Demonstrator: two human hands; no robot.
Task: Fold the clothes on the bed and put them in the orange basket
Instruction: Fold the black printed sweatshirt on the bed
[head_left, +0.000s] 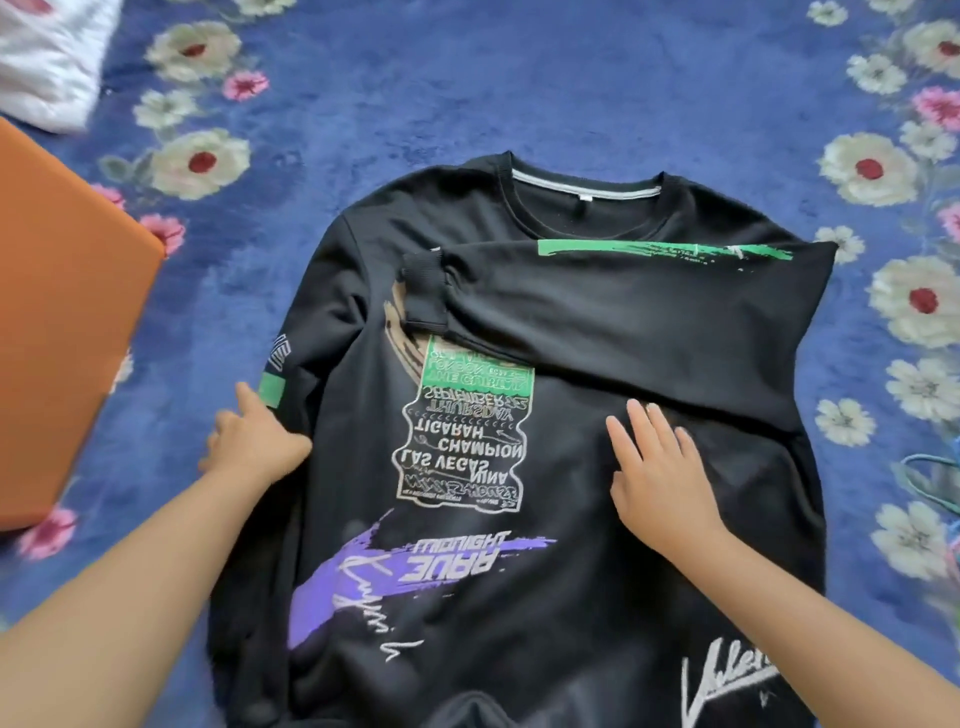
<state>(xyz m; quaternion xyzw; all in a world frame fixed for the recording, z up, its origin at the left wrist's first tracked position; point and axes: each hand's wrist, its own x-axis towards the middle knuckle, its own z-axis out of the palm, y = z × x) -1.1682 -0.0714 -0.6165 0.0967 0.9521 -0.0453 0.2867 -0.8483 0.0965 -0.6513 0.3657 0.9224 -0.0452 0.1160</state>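
Sweatshirt (519, 415) hem cut off; left hand (254, 441) fingers tucked underneath.

Both bare arms reach up from the bottom of the frame. The left hand (254, 441) is curled at middle left. The right hand (660, 478) lies flat, fingers straight, at middle right.

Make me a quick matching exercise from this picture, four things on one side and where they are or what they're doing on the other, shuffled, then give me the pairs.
1. right sleeve
2. left hand
3. right hand
4. orange basket

A. stands at the left edge of the view
B. lies flat on the sweatshirt front
C. folded across the chest
D. grips the sweatshirt's left sleeve

Pairs: 1-C, 2-D, 3-B, 4-A
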